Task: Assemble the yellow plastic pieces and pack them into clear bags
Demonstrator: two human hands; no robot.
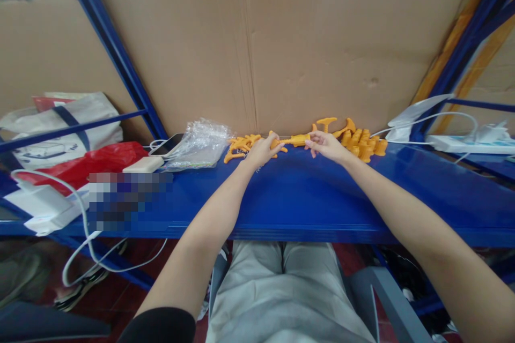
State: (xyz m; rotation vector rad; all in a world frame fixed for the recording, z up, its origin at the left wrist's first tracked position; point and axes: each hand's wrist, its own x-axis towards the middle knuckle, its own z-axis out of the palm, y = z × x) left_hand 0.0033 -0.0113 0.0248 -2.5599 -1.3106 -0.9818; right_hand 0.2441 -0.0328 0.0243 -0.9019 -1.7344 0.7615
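Observation:
Both hands meet at an orange plastic piece [295,140] with a narrow left end and a thicker right end. My left hand [261,152] is closed around orange plastic at its left end, with a hooked handle showing above the fingers. My right hand [325,146] pinches the thicker end between thumb and fingers. Whether this is one part or two joined ones, I cannot tell. Beside my left hand lies a pile of orange hooked handles [241,144] with thin chain-like bits. Behind my right hand are an orange T-shaped handle [326,122] and several ribbed orange sleeves [364,144].
Clear plastic bags [203,144], a phone [171,144] and a white box [144,165] lie left on the blue shelf [306,198]. Further left are a red bag [108,163] and white cables. A cardboard sheet [322,43] stands behind; a power strip [475,143] lies right.

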